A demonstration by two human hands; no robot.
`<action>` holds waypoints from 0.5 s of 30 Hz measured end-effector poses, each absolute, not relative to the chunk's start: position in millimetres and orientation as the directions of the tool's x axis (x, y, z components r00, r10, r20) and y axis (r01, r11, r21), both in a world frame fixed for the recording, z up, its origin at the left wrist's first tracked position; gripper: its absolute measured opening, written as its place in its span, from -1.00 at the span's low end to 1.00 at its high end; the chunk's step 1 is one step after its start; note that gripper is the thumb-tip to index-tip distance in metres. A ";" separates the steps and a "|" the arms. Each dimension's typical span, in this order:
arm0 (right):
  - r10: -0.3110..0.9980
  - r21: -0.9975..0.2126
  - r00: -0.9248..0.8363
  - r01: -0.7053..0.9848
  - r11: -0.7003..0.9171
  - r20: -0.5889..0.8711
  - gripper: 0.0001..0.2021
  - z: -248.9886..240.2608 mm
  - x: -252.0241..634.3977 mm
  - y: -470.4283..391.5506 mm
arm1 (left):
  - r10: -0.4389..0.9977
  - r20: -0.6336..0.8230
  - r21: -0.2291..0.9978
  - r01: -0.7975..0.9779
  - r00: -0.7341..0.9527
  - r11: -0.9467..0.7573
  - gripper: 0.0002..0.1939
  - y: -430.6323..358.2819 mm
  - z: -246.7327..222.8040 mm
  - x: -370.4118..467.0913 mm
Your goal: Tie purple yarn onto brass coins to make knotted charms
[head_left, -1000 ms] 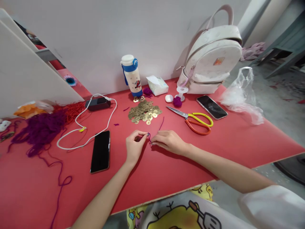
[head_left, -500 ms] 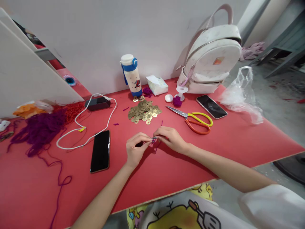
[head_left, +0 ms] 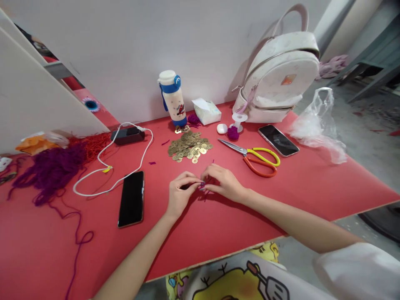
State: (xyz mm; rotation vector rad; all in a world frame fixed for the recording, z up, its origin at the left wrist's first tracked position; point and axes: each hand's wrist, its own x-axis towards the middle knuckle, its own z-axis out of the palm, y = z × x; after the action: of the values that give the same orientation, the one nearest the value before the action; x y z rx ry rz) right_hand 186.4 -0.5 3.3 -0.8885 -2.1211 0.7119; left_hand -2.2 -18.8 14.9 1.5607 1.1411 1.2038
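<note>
Purple yarn (head_left: 202, 186) is pinched between the fingertips of my left hand (head_left: 181, 193), with short ends sticking out. My right hand (head_left: 225, 183) meets it from the right, thumb and forefinger at the same small piece; whether they grip the yarn is too small to tell. Behind both hands lies a pile of brass-coloured discs with holes (head_left: 189, 146). Scissors (head_left: 250, 156) with yellow and orange handles rest to the right of the pile, their blades partly apart.
Left of my hands are a black phone (head_left: 131, 199), a white cable (head_left: 93, 194) and purple yarn strands (head_left: 56, 168). Towards the wall stand a bottle (head_left: 173, 99), a tissue pack (head_left: 207, 112), a spool (head_left: 239, 121) and a backpack (head_left: 278, 79). Another phone (head_left: 278, 140) lies right.
My right thumb and forefinger have spread a little apart near the yarn. My left hand has shifted slightly right, still pinching it.
</note>
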 end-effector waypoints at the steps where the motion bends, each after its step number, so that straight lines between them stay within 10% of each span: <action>1: 0.781 -0.721 -0.467 0.355 0.595 0.414 -0.74 3.8 186.5 -0.6 | 0.965 0.221 0.953 0.177 0.141 -0.244 -0.91 -19.0 14.9 -2.2; 15: 0.836 -0.841 -0.351 0.192 0.506 0.423 -0.77 11.2 189.3 1.2 | 0.961 0.223 0.934 0.246 0.164 -0.259 -0.90 -19.7 16.4 -2.4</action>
State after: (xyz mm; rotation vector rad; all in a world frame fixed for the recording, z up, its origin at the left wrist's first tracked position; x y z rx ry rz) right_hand 189.3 1.2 11.2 -0.8567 -1.8296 0.8799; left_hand -2.4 -19.7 16.4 1.6528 1.1724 1.1450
